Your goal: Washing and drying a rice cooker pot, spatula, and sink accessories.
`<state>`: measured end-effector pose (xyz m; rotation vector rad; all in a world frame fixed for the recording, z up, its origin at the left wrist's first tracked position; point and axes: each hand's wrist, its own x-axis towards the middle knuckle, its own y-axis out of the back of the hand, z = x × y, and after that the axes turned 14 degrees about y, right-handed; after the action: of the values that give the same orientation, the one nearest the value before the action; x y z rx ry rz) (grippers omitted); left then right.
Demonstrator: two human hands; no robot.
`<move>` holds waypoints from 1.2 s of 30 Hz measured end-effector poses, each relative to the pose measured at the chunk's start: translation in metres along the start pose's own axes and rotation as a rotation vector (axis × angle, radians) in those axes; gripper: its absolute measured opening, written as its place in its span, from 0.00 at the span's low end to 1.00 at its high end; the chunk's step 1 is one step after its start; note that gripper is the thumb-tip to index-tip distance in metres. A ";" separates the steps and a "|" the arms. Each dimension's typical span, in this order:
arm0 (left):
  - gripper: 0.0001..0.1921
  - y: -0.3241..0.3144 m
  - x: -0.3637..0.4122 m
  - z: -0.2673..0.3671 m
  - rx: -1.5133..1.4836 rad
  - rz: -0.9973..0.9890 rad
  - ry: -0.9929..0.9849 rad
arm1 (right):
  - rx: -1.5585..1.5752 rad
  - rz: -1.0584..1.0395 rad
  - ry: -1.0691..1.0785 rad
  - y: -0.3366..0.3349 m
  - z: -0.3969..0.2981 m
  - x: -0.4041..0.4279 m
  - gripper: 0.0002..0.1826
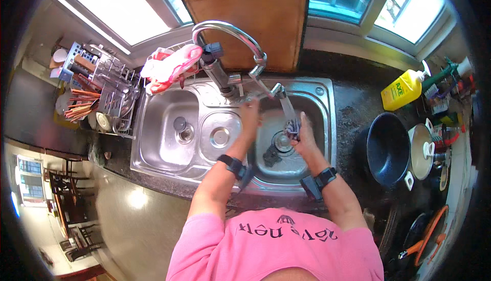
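Note:
My right hand (303,134) grips a small bunched cloth (293,127), dark and white in pattern, over the right sink basin (295,166). Water (287,106) runs onto the cloth from the jointed spout end (278,89) of the chrome faucet (226,25). My left hand (251,112) is blurred at the basin's left edge, below the faucet base; its fingers are not clear. Beneath the right hand lies the metal drain strainer (283,142), with a dark wet clump (271,157) beside it.
Left are a second basin (165,127), a round-lidded centre section (219,137) and a wire dish rack (115,104). A red-and-white cloth (172,68) hangs by the faucet. A wooden board (249,20) leans behind. Right stand a yellow pump bottle (402,89), dark pot (388,148) and lid (421,150).

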<state>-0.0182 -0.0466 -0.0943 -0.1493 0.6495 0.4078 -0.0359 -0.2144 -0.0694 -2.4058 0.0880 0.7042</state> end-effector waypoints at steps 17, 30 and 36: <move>0.14 0.040 -0.017 0.075 -0.265 -0.419 0.071 | -0.138 -0.253 -0.042 0.100 -0.016 -0.051 0.17; 0.26 -0.008 -0.126 -0.038 0.490 -0.747 0.080 | -0.343 -0.415 0.143 0.057 -0.024 -0.092 0.22; 0.24 -0.015 -0.143 -0.040 0.586 -0.623 -0.099 | -0.768 -0.334 0.440 0.081 -0.023 -0.085 0.12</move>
<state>-0.1374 -0.1169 -0.0373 0.2261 0.5679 -0.3780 -0.1166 -0.3016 -0.0555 -3.1537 -0.4768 0.0220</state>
